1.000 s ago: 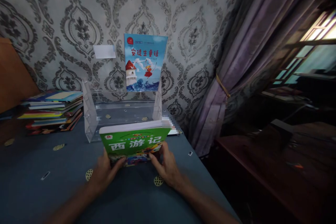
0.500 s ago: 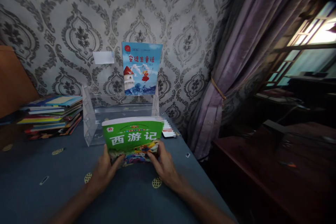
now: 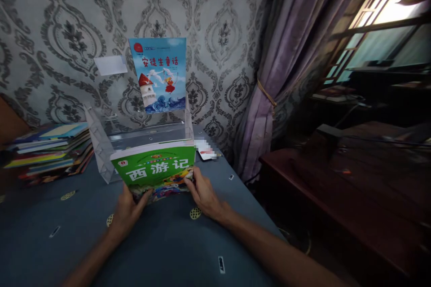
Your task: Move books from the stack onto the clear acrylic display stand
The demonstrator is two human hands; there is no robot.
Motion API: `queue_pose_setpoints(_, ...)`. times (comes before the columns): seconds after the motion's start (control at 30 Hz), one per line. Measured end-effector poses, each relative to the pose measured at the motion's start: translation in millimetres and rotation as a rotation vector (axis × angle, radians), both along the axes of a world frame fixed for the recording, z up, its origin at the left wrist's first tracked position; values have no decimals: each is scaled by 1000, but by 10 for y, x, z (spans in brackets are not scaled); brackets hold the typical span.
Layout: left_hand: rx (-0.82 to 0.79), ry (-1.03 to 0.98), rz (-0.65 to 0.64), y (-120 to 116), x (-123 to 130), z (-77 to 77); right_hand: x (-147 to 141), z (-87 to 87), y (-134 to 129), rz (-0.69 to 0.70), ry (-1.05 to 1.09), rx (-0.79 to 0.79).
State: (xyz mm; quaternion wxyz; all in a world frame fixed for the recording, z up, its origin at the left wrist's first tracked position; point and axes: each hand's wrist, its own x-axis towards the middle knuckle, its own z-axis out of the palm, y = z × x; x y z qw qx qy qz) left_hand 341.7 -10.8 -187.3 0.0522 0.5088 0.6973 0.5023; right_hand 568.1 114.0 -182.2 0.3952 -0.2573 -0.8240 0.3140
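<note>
A green-covered book with white Chinese characters is held up in front of me, its cover facing me and its top tilted away. My left hand grips its lower left corner, thumb on the cover. On the lower right edge, my right hand pinches it the same way, fingers behind. Just beyond the green book stands a clear acrylic display stand, partly hidden by it. A blue picture book stands upright at the right of the stand's top tier.
A stack of books lies left of the stand. Right of it is a flat white item, partly blurred out. The blue-grey cloth-covered table ends at the right, near a tied purple curtain and dark red furniture.
My view has turned to the right, so the scene sits further left. The green book stays in both hands and is now tilted slightly, its right side higher.
</note>
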Motion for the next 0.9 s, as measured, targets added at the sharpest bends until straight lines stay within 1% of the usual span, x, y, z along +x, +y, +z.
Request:
queue_pose_setpoints(0.1, 14, 27, 25, -6, -4, -20, 11, 1, -8, 8, -3, 15)
queue_pose_setpoints(0.27, 98, 44, 16, 10, -18, -62, 24, -24, 7, 28, -8, 34)
queue_pose_setpoints(0.5, 85, 58, 33, 9, -22, -98, 31, -28, 13, 45, 16, 29)
queue_pose_setpoints(0.67, 120, 71, -27, 8, -18, -135, 39, -42, 2, 54, 29, 41)
queue_pose_setpoints(0.8, 144, 77, -56, -8, -9, -103, 38, -53, 1, 13, 9, 61)
queue_pose_setpoints(0.9, 130, 58, -86, -26, 4, -45, 29, -31, 3, 26, 19, 68)
